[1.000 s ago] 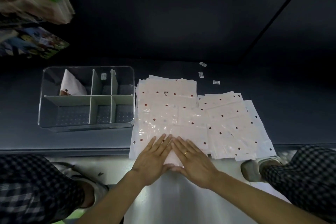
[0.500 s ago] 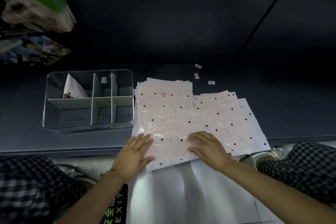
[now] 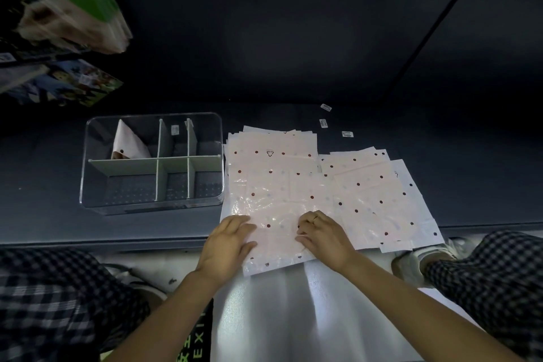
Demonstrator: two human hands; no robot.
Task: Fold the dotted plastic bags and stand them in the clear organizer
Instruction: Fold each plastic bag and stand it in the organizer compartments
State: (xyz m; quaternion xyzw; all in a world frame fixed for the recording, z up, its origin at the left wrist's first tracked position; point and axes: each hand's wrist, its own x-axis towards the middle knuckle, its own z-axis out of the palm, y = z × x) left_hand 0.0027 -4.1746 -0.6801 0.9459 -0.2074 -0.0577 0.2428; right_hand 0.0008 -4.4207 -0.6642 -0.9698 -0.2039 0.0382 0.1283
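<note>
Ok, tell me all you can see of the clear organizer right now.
The clear organizer is a see-through, rounded-corner box that looks like plastic, standing upright on the dark shelf, left of the stack of dotted bags, close beside its edge. Pale dividers split it into six compartments, the left two wider. One folded dotted bag stands tilted in the far left compartment; the others look empty. A small sticker sits on a far divider. Neither hand touches it.

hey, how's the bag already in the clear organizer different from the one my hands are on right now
The bag in the organizer is folded into a small pointed shape; the bag under your hands is spread out as a wide sheet. The bag in the organizer stands upright in the back-left compartment of the clear organizer; the bag under your hands lies flat, atop the stack. Left hand and right hand touch only the flat one. Both are pale with dark dots.
</note>
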